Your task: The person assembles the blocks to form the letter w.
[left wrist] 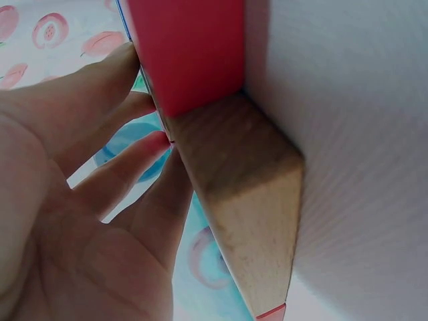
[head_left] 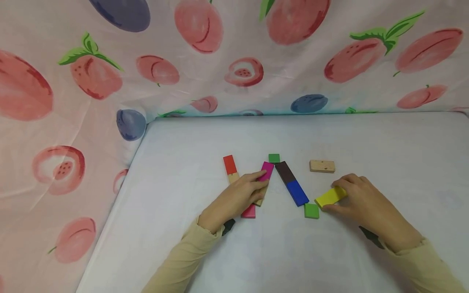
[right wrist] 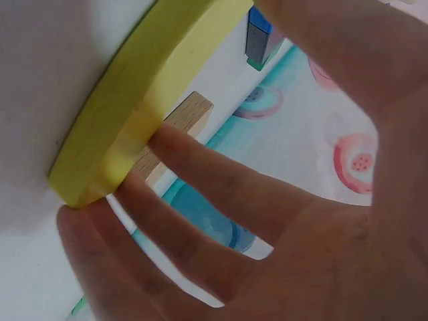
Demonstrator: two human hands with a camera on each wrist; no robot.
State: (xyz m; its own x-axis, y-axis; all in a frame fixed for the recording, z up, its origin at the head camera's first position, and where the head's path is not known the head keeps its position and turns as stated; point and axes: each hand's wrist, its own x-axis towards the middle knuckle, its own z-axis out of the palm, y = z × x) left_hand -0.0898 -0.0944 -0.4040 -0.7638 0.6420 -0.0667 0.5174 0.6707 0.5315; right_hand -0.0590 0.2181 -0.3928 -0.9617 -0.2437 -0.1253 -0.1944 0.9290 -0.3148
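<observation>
My right hand (head_left: 371,209) pinches a yellow wooden block (head_left: 330,197) between thumb and fingers, beside a green square block (head_left: 311,211). In the right wrist view several fingers lie along the edge of that yellow block (right wrist: 127,120). On the left, my left hand (head_left: 234,197) rests its outstretched fingers over a magenta block (head_left: 268,167) and a plain wood block (head_left: 260,199) set end to end in a slant. Under that hand a pink block (head_left: 249,212) partly shows. A dark brown block (head_left: 285,171) and a blue block (head_left: 297,193) form the opposite slant.
At the top of the slants sits another green square block (head_left: 274,158). A red block (head_left: 229,164) meets a plain piece (head_left: 233,177) at the left. One loose plain wood block (head_left: 322,166) lies farther back. Fruit-patterned cloth (head_left: 205,77) borders the white table (head_left: 154,228).
</observation>
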